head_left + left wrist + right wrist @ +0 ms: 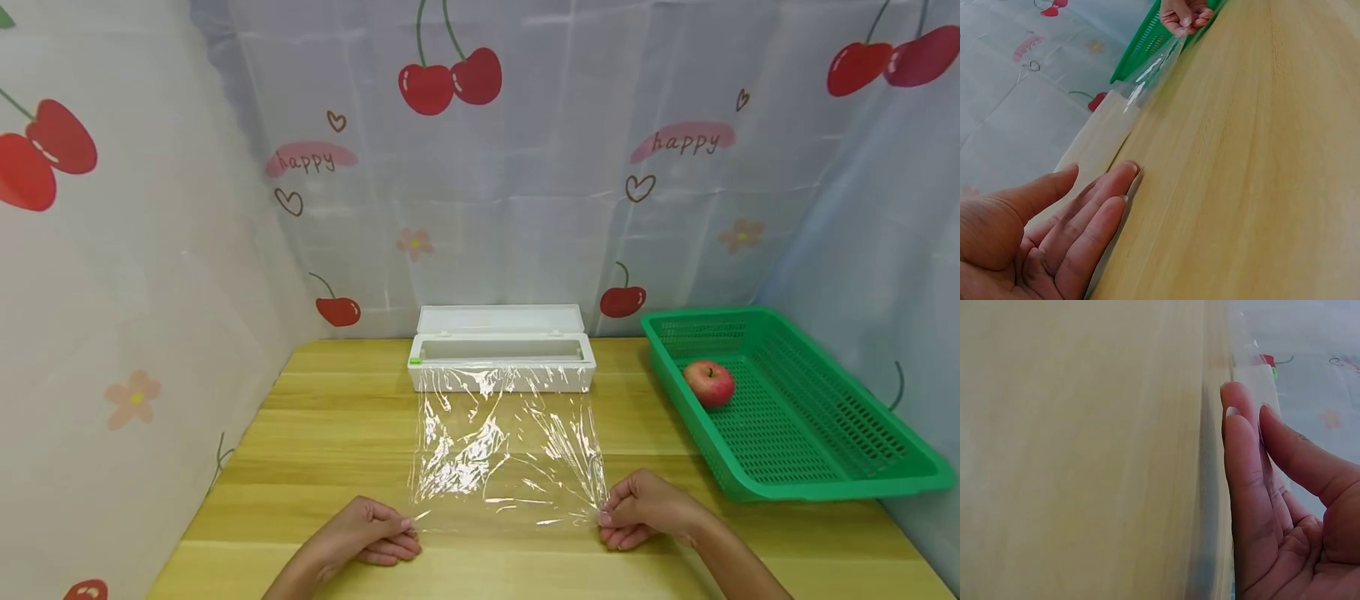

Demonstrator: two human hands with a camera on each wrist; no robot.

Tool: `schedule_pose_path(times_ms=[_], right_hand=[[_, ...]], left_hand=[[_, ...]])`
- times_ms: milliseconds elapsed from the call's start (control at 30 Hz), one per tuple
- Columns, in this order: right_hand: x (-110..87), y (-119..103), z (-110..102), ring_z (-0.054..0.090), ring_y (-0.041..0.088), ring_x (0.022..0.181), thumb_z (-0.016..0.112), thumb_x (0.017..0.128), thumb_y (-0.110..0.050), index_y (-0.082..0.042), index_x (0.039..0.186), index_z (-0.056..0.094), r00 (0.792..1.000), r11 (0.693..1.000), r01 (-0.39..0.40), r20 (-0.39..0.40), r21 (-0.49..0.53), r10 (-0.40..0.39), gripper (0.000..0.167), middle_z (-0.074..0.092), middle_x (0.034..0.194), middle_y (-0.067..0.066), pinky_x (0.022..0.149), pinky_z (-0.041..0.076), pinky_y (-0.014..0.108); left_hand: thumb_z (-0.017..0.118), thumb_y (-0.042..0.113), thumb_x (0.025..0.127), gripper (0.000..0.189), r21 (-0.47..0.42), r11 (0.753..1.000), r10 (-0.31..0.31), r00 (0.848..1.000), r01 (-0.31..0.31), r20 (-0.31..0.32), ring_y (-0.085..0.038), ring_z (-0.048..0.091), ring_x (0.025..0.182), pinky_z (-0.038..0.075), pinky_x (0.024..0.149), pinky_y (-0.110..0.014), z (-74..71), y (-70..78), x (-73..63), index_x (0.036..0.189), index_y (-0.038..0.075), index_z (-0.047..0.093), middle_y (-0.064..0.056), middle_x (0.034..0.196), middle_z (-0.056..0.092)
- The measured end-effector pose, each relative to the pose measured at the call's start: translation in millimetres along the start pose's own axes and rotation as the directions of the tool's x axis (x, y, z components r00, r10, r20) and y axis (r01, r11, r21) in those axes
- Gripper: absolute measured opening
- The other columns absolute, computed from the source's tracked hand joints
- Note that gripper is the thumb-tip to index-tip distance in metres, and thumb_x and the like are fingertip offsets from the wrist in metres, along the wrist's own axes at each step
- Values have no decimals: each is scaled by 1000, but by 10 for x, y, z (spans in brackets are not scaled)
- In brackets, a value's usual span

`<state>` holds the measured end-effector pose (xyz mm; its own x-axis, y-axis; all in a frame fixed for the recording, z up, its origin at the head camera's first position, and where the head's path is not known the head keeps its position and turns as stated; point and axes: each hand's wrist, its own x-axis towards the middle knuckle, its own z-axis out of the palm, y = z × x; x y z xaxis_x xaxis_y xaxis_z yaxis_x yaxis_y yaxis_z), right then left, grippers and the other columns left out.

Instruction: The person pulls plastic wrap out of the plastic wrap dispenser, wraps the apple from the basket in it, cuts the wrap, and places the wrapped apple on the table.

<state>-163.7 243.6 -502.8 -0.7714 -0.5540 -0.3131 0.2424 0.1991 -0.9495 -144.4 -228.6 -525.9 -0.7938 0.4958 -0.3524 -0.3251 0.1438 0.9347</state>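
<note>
A sheet of clear cling film [487, 450] stretches from a white dispenser box [501, 377] toward the front of the table, creased and shiny. My left hand [375, 532] pinches its front left corner between thumb and fingers. At the front right corner, my right hand [637, 510] pinches the film, which gathers into creases there. Both hands are low over the wooden table. In the left wrist view, the film [1150, 75] runs up to the other hand [1186, 14]. The right wrist view shows the thumb and fingers [1244, 462] close together.
The box's white lid [501, 318] stands raised at the back, near the cherry-print curtain [517, 183]. On the right is a green plastic basket [810, 492] with a red apple [709, 384] inside. The wooden table [315, 450] extends left of the film.
</note>
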Motion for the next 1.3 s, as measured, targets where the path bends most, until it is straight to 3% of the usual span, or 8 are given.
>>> schedule_pose_path(times_ms=[500, 600, 700, 833, 967, 1100, 1167, 1300], right_hand=[[-93, -18, -14, 73, 25, 70, 71, 92, -5, 12, 94, 69, 1000, 993, 9, -27, -117, -12, 17, 73, 82, 22, 63, 63, 37], [-144, -100, -25, 73, 25, 71, 69, 93, -5, 14, 97, 67, 999, 991, 38, -9, -131, -39, 19, 72, 84, 22, 65, 63, 38], [-199, -232, -51, 72, 25, 74, 67, 96, -6, 16, 101, 65, 997, 984, 79, 13, -157, -78, 23, 72, 88, 25, 66, 63, 38], [-291, -450, -97, 72, 29, 78, 66, 98, -11, 14, 108, 64, 994, 969, 109, -2, -222, -113, 27, 72, 92, 25, 69, 62, 42], [-386, -662, -172, 72, 33, 84, 67, 98, -14, 9, 114, 65, 990, 954, 106, -57, -280, -127, 28, 74, 95, 21, 73, 62, 43], [-458, -845, -276, 72, 31, 86, 66, 99, -14, 7, 118, 66, 981, 935, 122, -103, -333, -164, 29, 75, 95, 18, 74, 62, 39], [-491, -932, -343, 72, 28, 86, 66, 99, -14, 8, 120, 65, 974, 924, 130, -126, -360, -186, 30, 75, 96, 17, 74, 62, 38], [-558, -1094, -486, 73, 23, 93, 65, 101, -18, 9, 124, 64, 959, 904, 126, -183, -408, -217, 35, 74, 107, 17, 76, 61, 37]], left_hand=[[62, 30, 102, 42, 64, 998, -23, 998, 19, 64, -23, 76, 80, 61, 66, -28, -78, 73, -145, 100, -10, 73, -23, 91, 75], [60, 25, 104, 38, 97, 995, 18, 997, -25, 75, -27, 76, 84, 62, 69, -31, -127, 114, -167, 102, -11, 72, -24, 94, 75], [59, 19, 104, 33, 105, 988, 104, 992, -112, 77, -32, 75, 93, 62, 77, -35, -172, 161, -155, 110, -12, 70, -25, 104, 74], [62, 16, 102, 30, 137, 962, 236, 971, -237, 24, -36, 72, 103, 60, 86, -40, -169, 214, -104, 118, -9, 68, -24, 113, 72], [67, 17, 99, 27, 229, 919, 341, 939, -321, -54, -37, 70, 108, 60, 87, -37, -142, 259, -32, 119, -2, 71, -24, 117, 71], [72, 17, 96, 32, 327, 881, 400, 908, -343, -123, -35, 70, 109, 59, 88, -30, -119, 265, 63, 122, -2, 69, -24, 121, 69], [73, 16, 95, 37, 365, 868, 409, 902, -337, -141, -36, 69, 111, 58, 90, -28, -107, 243, 117, 125, -4, 67, -25, 124, 67], [77, 16, 91, 45, 481, 817, 439, 883, -317, -164, -37, 64, 118, 54, 98, -37, -77, 176, 202, 131, 0, 64, -20, 131, 65]])
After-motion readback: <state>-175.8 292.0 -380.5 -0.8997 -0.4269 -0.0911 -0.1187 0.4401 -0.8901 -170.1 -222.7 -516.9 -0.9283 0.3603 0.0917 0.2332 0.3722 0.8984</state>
